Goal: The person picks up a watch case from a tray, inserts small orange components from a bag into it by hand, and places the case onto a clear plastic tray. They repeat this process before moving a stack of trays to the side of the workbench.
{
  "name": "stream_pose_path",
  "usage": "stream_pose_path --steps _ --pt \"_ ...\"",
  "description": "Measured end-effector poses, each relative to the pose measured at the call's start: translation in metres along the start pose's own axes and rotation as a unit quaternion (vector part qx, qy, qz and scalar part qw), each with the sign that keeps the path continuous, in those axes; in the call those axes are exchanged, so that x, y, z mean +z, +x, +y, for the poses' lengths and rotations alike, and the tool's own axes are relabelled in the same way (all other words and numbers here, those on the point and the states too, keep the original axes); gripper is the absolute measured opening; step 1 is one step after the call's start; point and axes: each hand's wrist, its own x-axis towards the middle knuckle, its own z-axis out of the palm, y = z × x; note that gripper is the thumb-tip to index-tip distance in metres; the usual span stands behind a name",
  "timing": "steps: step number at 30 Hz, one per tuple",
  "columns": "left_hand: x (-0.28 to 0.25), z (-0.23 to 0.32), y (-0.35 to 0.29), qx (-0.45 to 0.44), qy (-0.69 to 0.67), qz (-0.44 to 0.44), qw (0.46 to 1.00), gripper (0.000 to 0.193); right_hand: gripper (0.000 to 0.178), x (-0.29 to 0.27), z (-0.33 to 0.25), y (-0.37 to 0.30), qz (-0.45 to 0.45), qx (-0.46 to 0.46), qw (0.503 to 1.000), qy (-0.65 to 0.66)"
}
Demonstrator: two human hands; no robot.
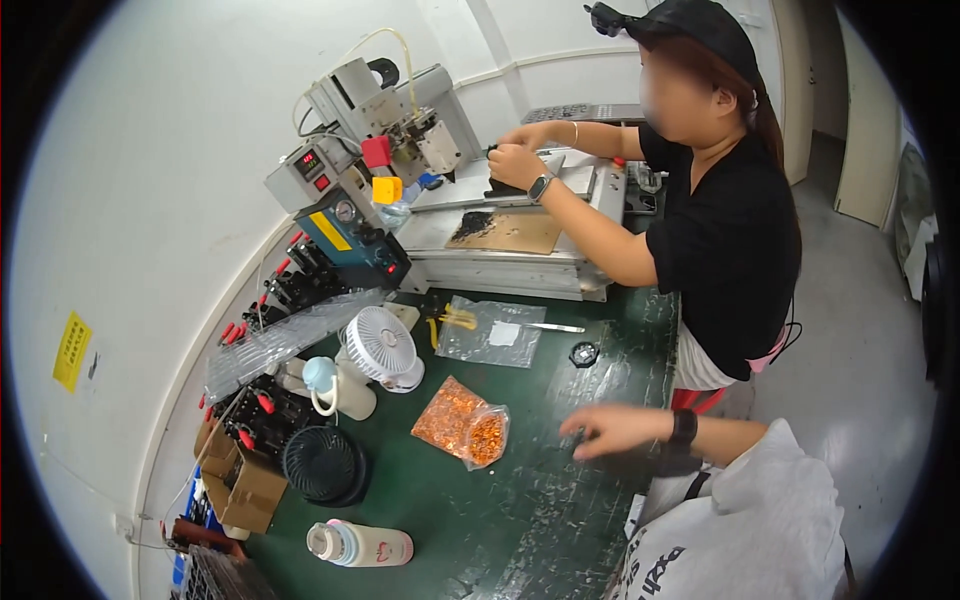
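Head view — the right hand (618,430) is over the scratched dark-green worktop (400,480), fingers blurred; whether they grip anything, I cannot tell. Nearby lie a small round black part (584,354) — and a clear plastic bag of copper-orange pieces (452,415).

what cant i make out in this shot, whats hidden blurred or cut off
All in the head view:
Right hand: fingertips blurred, so anything small there can't be told.
Left hand: not in the picture.
Dark piece at the co-worker's hands: partly covered by their fingers.
Orange pieces: too small to tell their shapes.
Grey shirt: cut off by the lower edge.
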Motion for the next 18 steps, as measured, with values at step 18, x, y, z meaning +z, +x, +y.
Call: stream_pose_path --steps 18 --pt "0.216 0.37 -0.31 0.089 -0.27 -0.41 0.867 0.055 0.083 -0.051 0.022 0.056 0.225 -0.004 0.948 -0.223"
